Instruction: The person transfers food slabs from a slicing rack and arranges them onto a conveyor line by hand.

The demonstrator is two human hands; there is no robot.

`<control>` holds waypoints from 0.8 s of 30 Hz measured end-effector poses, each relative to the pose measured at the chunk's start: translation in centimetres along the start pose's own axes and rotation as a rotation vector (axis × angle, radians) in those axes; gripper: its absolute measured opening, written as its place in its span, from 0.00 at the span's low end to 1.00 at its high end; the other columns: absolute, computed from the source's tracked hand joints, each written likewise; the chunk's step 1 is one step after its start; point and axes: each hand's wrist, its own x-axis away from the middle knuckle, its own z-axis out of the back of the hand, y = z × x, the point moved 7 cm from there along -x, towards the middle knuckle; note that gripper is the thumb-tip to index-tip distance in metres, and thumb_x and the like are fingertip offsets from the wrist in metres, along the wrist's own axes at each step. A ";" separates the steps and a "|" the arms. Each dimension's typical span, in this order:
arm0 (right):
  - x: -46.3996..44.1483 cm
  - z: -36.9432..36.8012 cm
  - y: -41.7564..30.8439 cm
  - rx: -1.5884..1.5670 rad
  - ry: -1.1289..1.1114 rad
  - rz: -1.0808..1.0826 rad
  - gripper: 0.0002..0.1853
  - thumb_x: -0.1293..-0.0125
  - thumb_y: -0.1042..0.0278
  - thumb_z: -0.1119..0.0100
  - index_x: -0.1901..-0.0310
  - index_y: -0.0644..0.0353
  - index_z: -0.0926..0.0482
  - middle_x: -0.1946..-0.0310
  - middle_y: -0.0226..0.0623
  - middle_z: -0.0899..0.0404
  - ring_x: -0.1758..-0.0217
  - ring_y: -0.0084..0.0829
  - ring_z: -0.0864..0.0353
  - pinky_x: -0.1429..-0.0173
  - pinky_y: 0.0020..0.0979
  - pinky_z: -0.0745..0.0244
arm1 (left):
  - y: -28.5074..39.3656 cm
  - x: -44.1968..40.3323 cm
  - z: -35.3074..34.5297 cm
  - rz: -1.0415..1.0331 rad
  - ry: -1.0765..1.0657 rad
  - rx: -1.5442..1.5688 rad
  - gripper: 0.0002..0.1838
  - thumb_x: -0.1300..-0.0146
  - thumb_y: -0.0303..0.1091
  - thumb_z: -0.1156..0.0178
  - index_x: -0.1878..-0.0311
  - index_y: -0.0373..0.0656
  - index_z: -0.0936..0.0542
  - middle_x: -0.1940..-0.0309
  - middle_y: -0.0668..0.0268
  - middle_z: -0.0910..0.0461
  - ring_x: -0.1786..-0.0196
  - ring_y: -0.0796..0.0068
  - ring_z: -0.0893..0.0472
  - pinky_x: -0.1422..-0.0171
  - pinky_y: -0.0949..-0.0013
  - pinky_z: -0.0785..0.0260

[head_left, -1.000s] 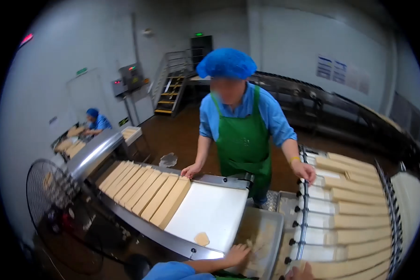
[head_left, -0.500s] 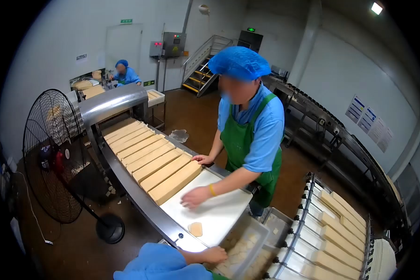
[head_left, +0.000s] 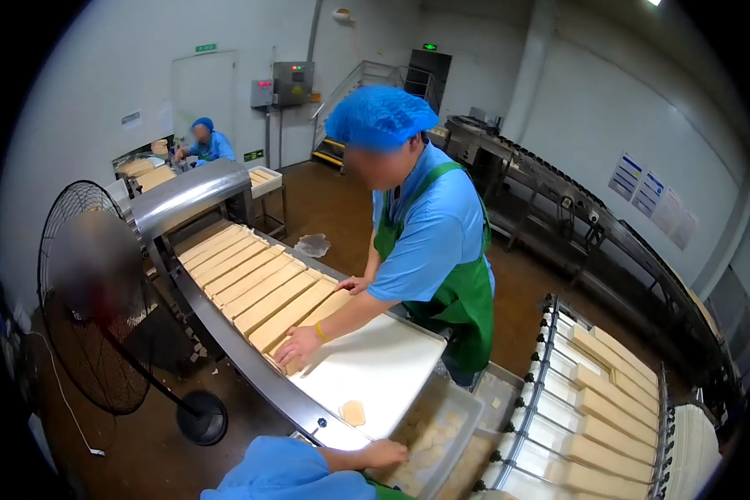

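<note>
My left hand is low in the view, beside the end of the white conveyor surface and the near edge of a grey bin. Its fingers curl downward and are mostly hidden, so I cannot make out whether they grip anything. A thin beige piece lies flat on the white surface just beyond it. Farther up the conveyor, long beige blocks sit side by side in a row. My right hand is out of view.
Across the conveyor, a co-worker in a green apron has both hands on the nearest block. Thin pieces fill the bin. More long blocks lie on a rack at right. A standing fan is at left; another person works farther back.
The co-worker leans in, and the hand that hovered over the white surface now rests on the near end of the closest block. My left hand stays in place. The view has shifted slightly.
</note>
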 end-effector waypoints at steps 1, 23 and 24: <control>0.0 0.1 0.1 -0.005 0.005 0.003 0.12 0.42 0.69 0.40 0.56 0.58 0.21 0.51 0.56 0.24 0.46 0.55 0.26 0.45 0.50 0.30 | -0.1 0.0 -0.3 0.008 -0.009 0.019 0.11 0.40 0.31 0.52 0.55 0.48 0.24 0.62 0.60 0.28 0.56 0.58 0.23 0.56 0.57 0.30; 2.3 -2.2 4.7 0.016 0.096 -0.242 0.08 0.55 0.73 0.36 0.72 0.46 0.19 0.46 0.31 0.27 0.41 0.34 0.32 0.43 0.41 0.46 | 1.6 -1.2 1.6 -0.069 0.052 -0.141 0.05 0.49 0.35 0.36 0.67 0.52 0.16 0.73 0.67 0.25 0.64 0.62 0.24 0.58 0.59 0.35; 2.4 -2.2 4.6 -0.005 0.115 -0.221 0.08 0.54 0.73 0.36 0.72 0.46 0.19 0.46 0.32 0.28 0.41 0.34 0.32 0.44 0.41 0.46 | 1.9 -1.3 1.3 -0.097 0.032 -0.137 0.05 0.49 0.35 0.36 0.67 0.52 0.16 0.73 0.67 0.25 0.64 0.62 0.24 0.58 0.59 0.35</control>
